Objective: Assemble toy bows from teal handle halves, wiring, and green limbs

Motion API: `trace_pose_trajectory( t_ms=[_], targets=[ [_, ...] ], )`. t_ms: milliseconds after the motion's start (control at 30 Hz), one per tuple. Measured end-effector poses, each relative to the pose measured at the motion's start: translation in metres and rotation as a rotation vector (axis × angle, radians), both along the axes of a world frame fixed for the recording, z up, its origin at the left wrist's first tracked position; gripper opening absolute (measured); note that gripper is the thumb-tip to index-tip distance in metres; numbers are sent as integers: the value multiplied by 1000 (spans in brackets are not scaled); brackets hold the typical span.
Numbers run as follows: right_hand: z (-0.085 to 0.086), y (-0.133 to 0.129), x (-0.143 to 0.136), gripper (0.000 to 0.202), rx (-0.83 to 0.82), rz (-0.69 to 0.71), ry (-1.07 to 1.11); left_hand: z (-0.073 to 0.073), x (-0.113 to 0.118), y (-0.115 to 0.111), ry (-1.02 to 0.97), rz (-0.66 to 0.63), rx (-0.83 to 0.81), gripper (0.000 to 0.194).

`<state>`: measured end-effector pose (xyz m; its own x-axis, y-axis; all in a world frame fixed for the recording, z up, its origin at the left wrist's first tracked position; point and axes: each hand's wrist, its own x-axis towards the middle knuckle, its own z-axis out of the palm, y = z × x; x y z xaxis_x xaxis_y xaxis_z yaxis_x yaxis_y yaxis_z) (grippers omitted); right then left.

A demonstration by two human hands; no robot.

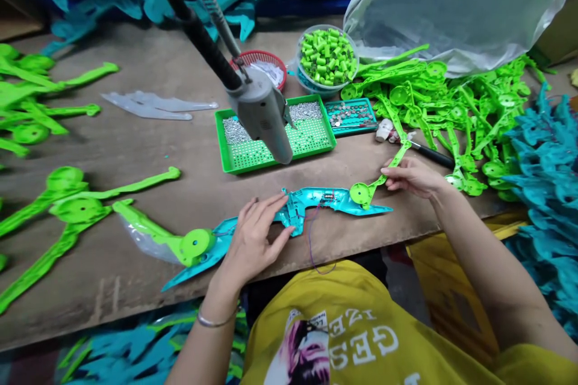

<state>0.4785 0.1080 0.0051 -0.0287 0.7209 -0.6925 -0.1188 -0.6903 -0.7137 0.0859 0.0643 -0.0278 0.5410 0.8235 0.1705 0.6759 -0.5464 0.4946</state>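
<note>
A turquoise half-shell of what looks like a toy bow (338,197) lies across the table before me, with small electronics and thin red and blue wires in it. My left hand (257,234) rests over its middle, thumb at the near edge and fingers along the far edge, steadying it. On its left end sits a green limb piece (197,245) with a clear plastic strip (149,242) under it. My right hand (413,177) pinches another green limb piece (376,185), whose round end lies over the shell's right part.
A grey electric screwdriver (262,111) hangs above a green tray (275,151) of screws. Behind are a turquoise tray (350,115), a red basket (282,75) and a tub of green caps (327,57). Green pieces (433,90) pile up right; more limb pieces (81,209) lie left.
</note>
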Motion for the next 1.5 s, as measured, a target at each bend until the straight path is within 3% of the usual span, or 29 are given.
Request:
trace_pose_trajectory(
  t_ms=[267, 533, 733, 1033, 1200, 1267, 1367, 1433, 1500],
  targets=[
    [2, -6, -22, 40, 62, 82, -81, 3, -20, -6, -62, -16, -22, 55],
    [-2, -4, -33, 43, 75, -1, -114, 3, -29, -10, -73, -9, -14, 52],
    [1, -7, -39, 41, 60, 107, -191, 4, -31, -12, -71, -9, -49, 54],
    [-5, -16, -45, 44, 36, 349, -717, 1, -33, -12, -49, 51, -13, 52],
    [11, -35, -58, 50, 302, 479, -1154, 2, -32, -13, -29, 86, -13, 50],
    [27, -53, -71, 50, 412, 612, -1069, 2, -34, -12, -23, 93, -16, 48],
    [42, -84, -97, 38, 436, 1043, -506, 2, -37, -10, -20, 96, -29, 48],
    [37, -106, -119, 33, 448, 1188, -304, 3, -38, -9, -31, 85, -24, 48],
    [19, -124, -142, 36, 432, 1267, -216, 2, -39, -9, -45, 73, -11, 48]
  ],
)
